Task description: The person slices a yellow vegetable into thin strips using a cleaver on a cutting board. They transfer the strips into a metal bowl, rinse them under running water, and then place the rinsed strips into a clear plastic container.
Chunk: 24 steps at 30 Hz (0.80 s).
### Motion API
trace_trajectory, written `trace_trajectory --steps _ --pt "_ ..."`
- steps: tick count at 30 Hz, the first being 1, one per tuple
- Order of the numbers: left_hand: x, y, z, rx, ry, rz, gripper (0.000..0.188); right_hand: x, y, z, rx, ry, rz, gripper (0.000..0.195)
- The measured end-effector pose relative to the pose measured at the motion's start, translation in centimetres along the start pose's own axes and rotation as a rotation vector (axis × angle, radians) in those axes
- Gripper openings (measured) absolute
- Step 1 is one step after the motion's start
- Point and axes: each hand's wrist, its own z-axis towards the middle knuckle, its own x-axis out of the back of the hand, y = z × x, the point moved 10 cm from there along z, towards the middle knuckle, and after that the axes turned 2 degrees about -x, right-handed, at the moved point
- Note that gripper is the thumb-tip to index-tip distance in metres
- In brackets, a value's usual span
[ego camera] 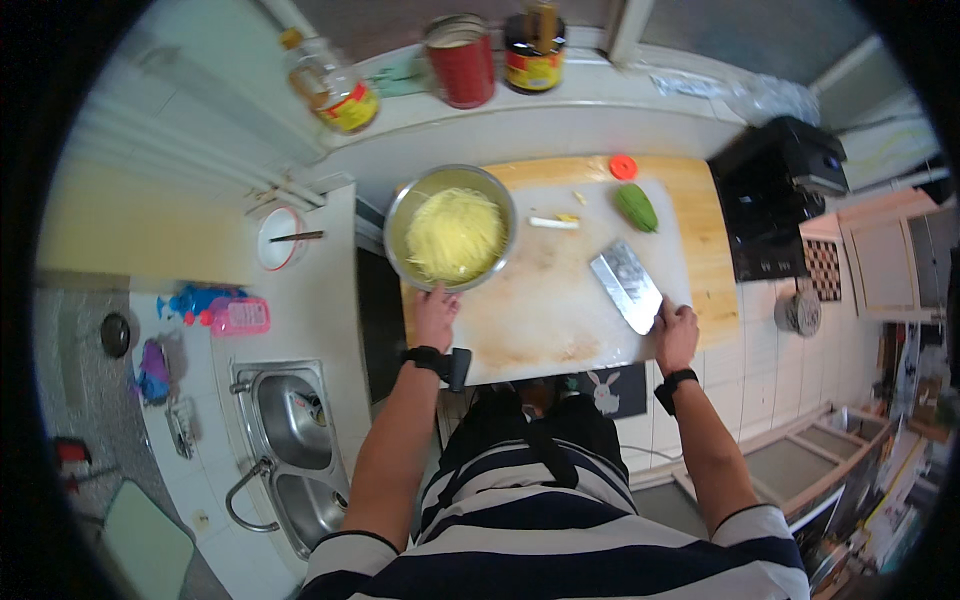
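Observation:
My left hand (pixel 437 315) touches the near rim of a metal bowl (pixel 507 259), its fingertips at the edge. Pale yellow fine shreds (pixel 456 232) are heaped in the bowl. At the right, my right hand (pixel 677 330) is closed around the handle of a cleaver (pixel 628 285), whose wide blade lies over the white cutting board (pixel 540 307). Beyond the blade are a green vegetable (pixel 636 208) and a white stick-like piece (pixel 553 223) with a yellow bit beside it. A red-orange ring-shaped lid (pixel 622 167) sits at the board's far edge.
The white board rests on a wooden board (pixel 712 255). A black appliance (pixel 780 195) stands to the right. On the sill behind are a red can (pixel 461 64), a dark jar (pixel 534 56) and a bottle (pixel 330 86). Leftward are a bowl with chopsticks (pixel 279 238) and a double sink (pixel 294 427).

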Motion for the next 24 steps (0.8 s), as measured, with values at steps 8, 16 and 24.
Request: trace_trajectory --steps 8,16,24 --pt "0.3 1.1 -1.5 -0.1 0.089 -0.065 0.014 4.1 -4.7 -1.2 0.036 0.17 0.461 0.056" --pt "5.0 6.4 -20.2 -0.139 0.146 -0.085 0.012 8.5 -27.5 -4.8 0.23 -0.761 1.133 0.058" --pt "19.3 1.6 -42.4 -0.229 0.538 -0.217 0.014 7.7 -42.3 -19.7 0.564 -1.406 0.939 0.061"
